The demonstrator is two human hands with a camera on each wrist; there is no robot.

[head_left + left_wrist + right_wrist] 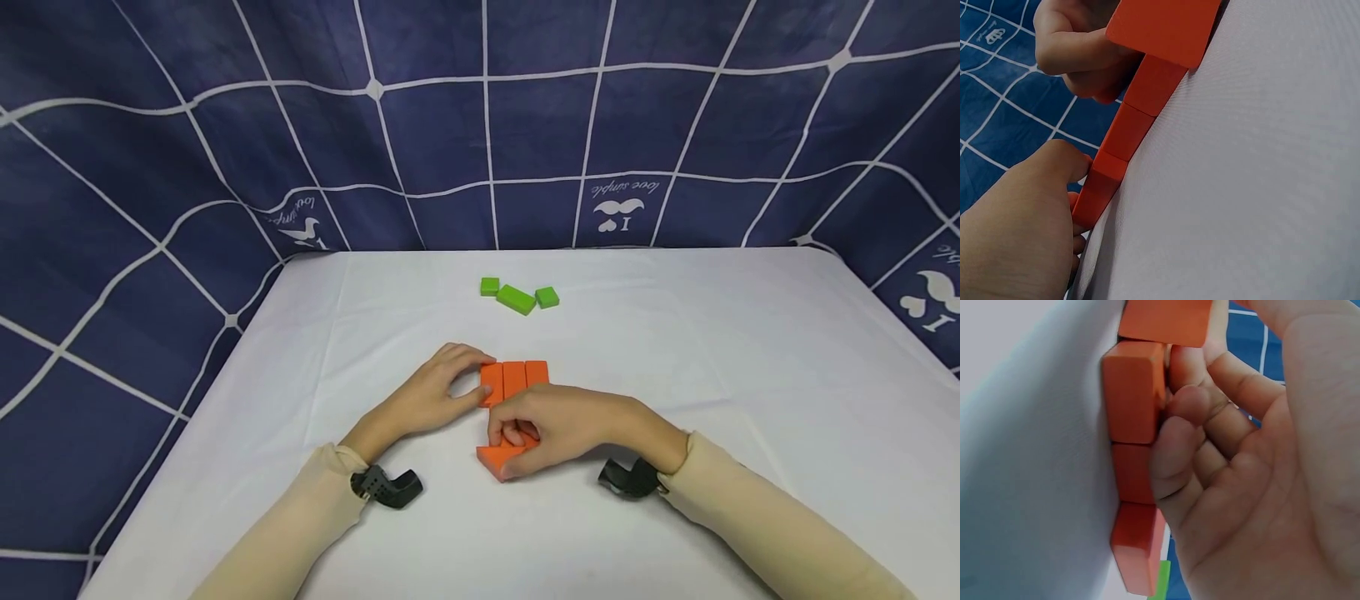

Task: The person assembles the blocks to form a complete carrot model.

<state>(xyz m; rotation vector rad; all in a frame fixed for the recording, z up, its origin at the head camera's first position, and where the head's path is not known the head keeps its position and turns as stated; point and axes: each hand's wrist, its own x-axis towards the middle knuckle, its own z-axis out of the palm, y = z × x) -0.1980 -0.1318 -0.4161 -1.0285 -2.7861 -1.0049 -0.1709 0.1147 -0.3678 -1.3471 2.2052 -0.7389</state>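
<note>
Three orange blocks [514,377] stand side by side on the white table, their long sides together. My left hand [431,392] pinches the leftmost one between thumb and forefinger, at its left side. Just nearer to me, my right hand [566,423] holds another orange block [497,458] between its thumb and curled fingers. More orange shows under that palm, partly hidden. In the left wrist view, the front block [1166,31] stands across the line of blocks [1129,131]. From the right wrist, several orange blocks [1132,394] appear end to end beside my curled fingers.
Farther back on the white tabletop [660,333] lie three green pieces: a small block [490,287], a longer one [516,300] and another small block [547,297]. A blue curtain with white lines [540,125] hangs behind the table and at both sides.
</note>
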